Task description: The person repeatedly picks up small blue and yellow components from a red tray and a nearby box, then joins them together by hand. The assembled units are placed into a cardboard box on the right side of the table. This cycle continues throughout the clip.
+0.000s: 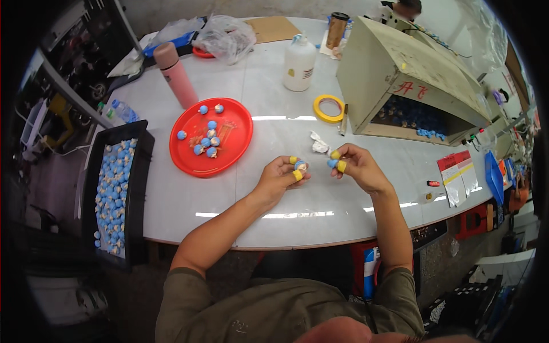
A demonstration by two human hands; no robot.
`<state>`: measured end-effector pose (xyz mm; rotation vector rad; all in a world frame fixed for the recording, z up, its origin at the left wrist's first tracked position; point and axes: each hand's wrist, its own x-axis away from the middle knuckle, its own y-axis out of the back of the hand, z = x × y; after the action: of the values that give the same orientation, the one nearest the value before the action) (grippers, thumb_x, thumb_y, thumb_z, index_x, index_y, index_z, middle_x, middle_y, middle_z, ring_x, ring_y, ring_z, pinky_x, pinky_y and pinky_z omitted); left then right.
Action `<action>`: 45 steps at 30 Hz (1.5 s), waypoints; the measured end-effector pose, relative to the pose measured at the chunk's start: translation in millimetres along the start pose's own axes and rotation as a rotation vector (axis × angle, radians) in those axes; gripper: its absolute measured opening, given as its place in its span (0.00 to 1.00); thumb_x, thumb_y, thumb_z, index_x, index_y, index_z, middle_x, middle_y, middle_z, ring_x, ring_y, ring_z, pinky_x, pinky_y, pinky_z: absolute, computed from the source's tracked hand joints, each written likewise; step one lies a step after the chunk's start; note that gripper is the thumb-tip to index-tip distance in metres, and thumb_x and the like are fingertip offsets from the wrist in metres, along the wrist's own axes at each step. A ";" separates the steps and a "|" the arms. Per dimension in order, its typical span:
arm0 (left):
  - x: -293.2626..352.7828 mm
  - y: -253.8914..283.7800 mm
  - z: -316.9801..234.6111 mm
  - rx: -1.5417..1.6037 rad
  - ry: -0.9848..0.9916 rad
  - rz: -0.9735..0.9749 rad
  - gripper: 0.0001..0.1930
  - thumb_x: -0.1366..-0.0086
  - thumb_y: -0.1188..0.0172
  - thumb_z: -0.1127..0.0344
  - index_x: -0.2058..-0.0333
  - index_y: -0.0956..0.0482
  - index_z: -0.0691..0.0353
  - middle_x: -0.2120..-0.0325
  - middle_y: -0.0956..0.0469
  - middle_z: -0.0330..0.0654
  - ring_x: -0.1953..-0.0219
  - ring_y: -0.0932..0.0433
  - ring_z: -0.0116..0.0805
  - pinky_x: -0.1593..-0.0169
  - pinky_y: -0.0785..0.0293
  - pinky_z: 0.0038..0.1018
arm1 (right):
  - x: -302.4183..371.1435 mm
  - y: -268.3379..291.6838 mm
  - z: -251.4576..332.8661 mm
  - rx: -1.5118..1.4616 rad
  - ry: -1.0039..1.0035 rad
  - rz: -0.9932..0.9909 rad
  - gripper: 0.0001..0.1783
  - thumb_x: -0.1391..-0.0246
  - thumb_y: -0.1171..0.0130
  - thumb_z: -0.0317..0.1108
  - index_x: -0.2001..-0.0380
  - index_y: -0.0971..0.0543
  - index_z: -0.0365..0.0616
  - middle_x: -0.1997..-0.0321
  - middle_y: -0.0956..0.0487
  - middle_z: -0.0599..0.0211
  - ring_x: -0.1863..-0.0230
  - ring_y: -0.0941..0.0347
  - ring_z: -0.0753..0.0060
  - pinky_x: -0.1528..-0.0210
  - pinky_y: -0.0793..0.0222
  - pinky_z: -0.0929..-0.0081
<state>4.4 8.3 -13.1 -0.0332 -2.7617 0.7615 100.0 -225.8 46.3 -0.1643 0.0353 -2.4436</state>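
Observation:
Between the fingers of my left hand [278,178] is a small figurine head [301,166], blue on top and pale on the side toward me. My right hand [362,167] pinches a small blue piece [332,163], apart from the head. Both hands have yellow wraps on thumb and forefinger. A crumpled white tissue [319,143] lies just beyond my right fingertips. To the left, a round red tray [183,159] carries several similar blue-and-pale heads. Many more fill a long black bin [147,171] at the table's left edge.
A pink flask [178,83] stands behind the tray, a white bottle [299,64] farther right. Yellow tape [315,108] and a dark pen [344,120] lie beside a pale metal box [366,74] with blue pieces inside. Plastic bags [226,37] lie at the back. Another person sits beyond the box.

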 end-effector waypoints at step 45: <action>-12.3 20.3 4.5 0.254 0.037 0.064 0.11 0.29 0.44 0.70 0.50 0.28 0.63 0.53 0.22 0.45 0.51 0.19 0.35 0.47 0.19 0.27 | -29.6 -50.3 -67.0 0.023 0.292 -0.140 0.15 0.46 0.41 0.19 0.53 0.22 0.35 0.55 0.19 0.62 0.58 0.24 0.76 0.54 0.29 0.77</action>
<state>13.9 22.4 -30.2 -0.0842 -2.6185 1.1107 82.0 -169.4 -20.0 0.2078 0.1283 -2.5868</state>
